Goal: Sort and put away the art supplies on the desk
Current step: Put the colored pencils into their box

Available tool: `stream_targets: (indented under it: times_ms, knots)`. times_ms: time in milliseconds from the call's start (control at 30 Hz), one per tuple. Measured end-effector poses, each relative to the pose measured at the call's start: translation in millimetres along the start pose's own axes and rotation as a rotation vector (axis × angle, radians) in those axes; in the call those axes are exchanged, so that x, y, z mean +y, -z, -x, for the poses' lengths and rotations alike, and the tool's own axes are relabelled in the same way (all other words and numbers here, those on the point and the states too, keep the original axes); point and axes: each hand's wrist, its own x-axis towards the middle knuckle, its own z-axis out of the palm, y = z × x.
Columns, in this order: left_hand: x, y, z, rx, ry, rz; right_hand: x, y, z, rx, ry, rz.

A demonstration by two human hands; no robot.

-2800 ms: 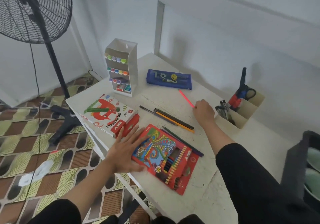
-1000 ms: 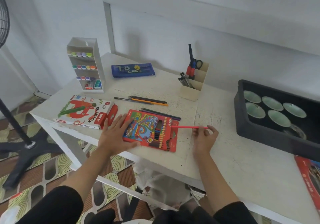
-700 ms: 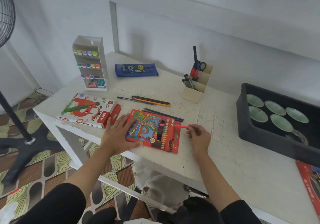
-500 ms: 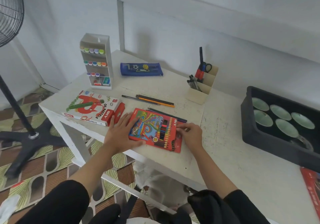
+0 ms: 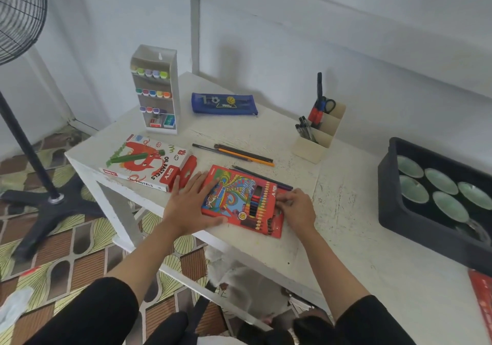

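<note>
Left hand [image 5: 190,206]: flat, fingers straight, pressing the 9 o'clock end of the pencil box [image 5: 234,198].
Right hand [image 5: 295,207]: fingertips bent onto the box's 3 o'clock end; whether they pinch anything cannot be told.
Pencil box: by the front edge of the desk [image 5: 346,238], between both hands, long axis roughly 10 to 4 o'clock.
Dark pencils [image 5: 266,178]: just beyond the box at 12 o'clock, parallel to it; right hand nearer.
Loose pencils [image 5: 239,154]: farther at 12 o'clock, same axis, likely next for the right hand.
</note>
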Motion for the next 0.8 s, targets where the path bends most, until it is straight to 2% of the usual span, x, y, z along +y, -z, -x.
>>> stream_targets:
  times_ms: [200,333,433,533,633,800]
  knots:
    - [-0.6,-1.8,0.1,0.006,0.001,-0.012,3.1,8.8,-3.0,-0.084,0.029,-0.121]
    - [0.9,0.7,0.4,0.001,0.011,-0.015,-6.1,23.3,-18.8,0.076,0.076,-0.133]
    - [3.1,4.5,0.7,-0.026,0.031,-0.047,-24.8,26.3,-41.2,0.050,0.193,-0.059]
    - [4.6,7.3,0.9,-0.051,0.042,-0.062,-47.2,20.0,-61.5,-0.095,0.290,0.117]
    - [5.3,8.8,1.8,-0.059,0.038,-0.030,-62.3,3.3,-72.8,-0.252,0.293,0.342]
    - [4.4,7.3,1.5,-0.041,0.027,0.003,-76.9,-12.4,-67.7,-0.160,0.313,0.429]
